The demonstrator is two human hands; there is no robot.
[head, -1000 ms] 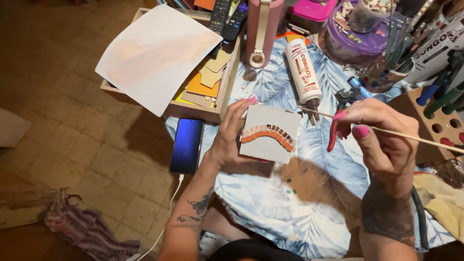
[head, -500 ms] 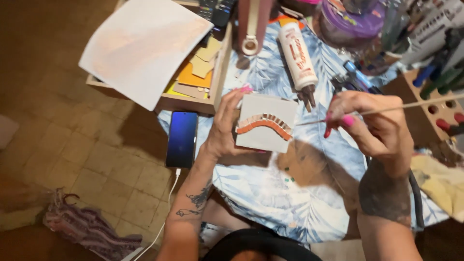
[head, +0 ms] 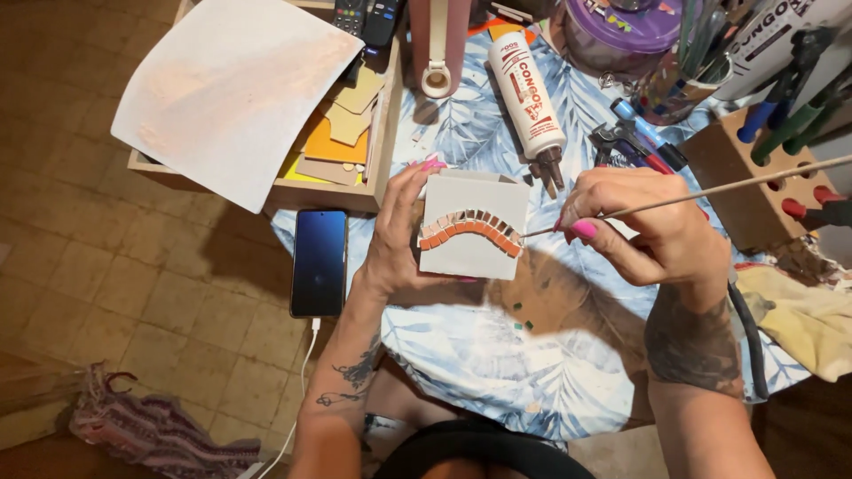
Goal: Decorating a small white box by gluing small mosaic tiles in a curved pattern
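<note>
Grey tile [head: 470, 253] with its arc of orange and brown mosaic pieces sits above the worktop [head: 497, 355], gripped at its left edge by the left hand [head: 399, 235]. Just to its right, the right hand [head: 652, 226] pinches a thin wooden stick [head: 710, 189], tip touching the arc's right end. The stick's far end runs out of view.

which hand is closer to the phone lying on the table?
Left. The left hand grips the grey block just right of the dark phone, with a small gap between. The right hand, pinching a thin stick, sits beyond the block, farther away.
</note>
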